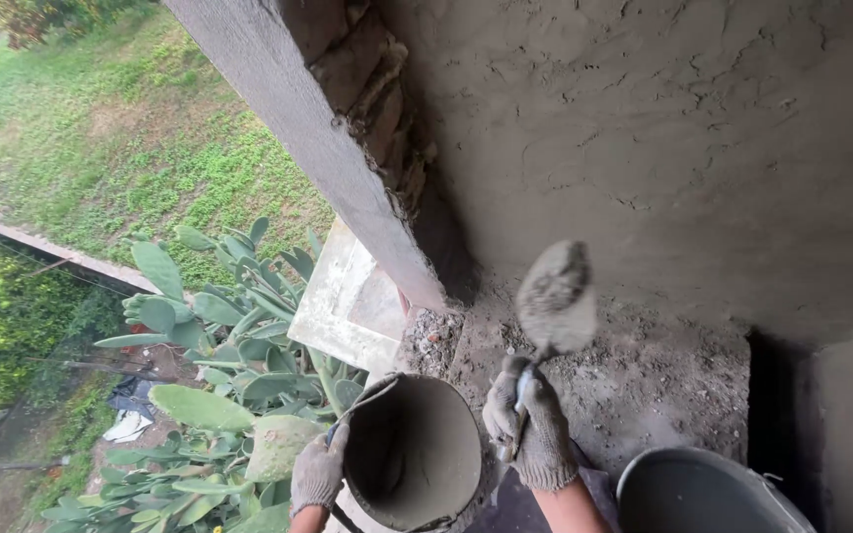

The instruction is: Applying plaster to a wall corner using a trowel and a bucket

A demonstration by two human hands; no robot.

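A trowel point(555, 296), loaded w/ mortar, is gripped tight by the gloved right hand point(535, 424), raised near the plastered wall point(693, 128). The bucket point(417, 454) rim is clasped by the gloved left hand point(318, 474), below the trowel.

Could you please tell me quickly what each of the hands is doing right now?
Left hand: closed on the bucket handle.
Right hand: closed on the mortar-loaded trowel.

Trowel blade point(556, 296) is motion-blurred above the mortar bucket point(413, 454); the grey tub point(703, 494) right of that bucket is cut by the bottom edge (forearms too).
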